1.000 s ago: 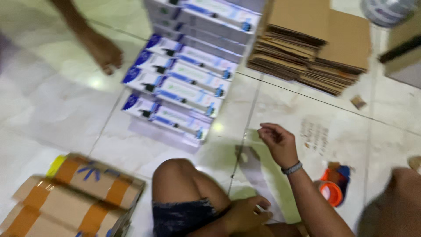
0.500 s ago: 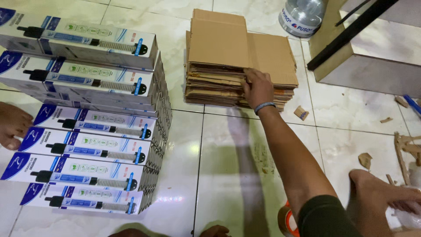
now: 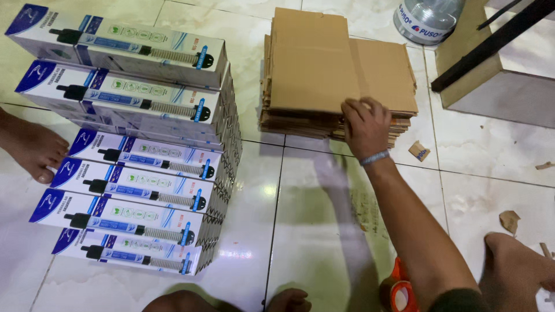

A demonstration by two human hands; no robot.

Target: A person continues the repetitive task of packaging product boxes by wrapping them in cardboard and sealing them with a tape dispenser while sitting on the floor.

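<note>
My right hand [image 3: 365,124], with a pale band on the wrist, reaches forward to a stack of flattened brown cardboard boxes [image 3: 324,63] on the tiled floor. Its fingers curl over the near edge of the stack's top sheets, with the thumb at the front edge. My left hand is not clearly visible. At the bottom edge only a rounded bit of skin [image 3: 289,300] shows, and I cannot tell what it is. My bare knee [image 3: 511,268] is at the lower right.
Left of the cardboard stands a tall stack of long white-and-blue product boxes [image 3: 139,150]. Another person's bare foot [image 3: 29,151] rests at the far left. An orange tape roll [image 3: 402,292] lies under my forearm. A clear water jug [image 3: 428,20], a wooden furniture base [image 3: 491,81] and cardboard scraps [image 3: 419,151] are at the right.
My view swung from the floor near my legs up to the cardboard stack. My right hand went from the floor to the stack's near edge and now sits lower right on it.
</note>
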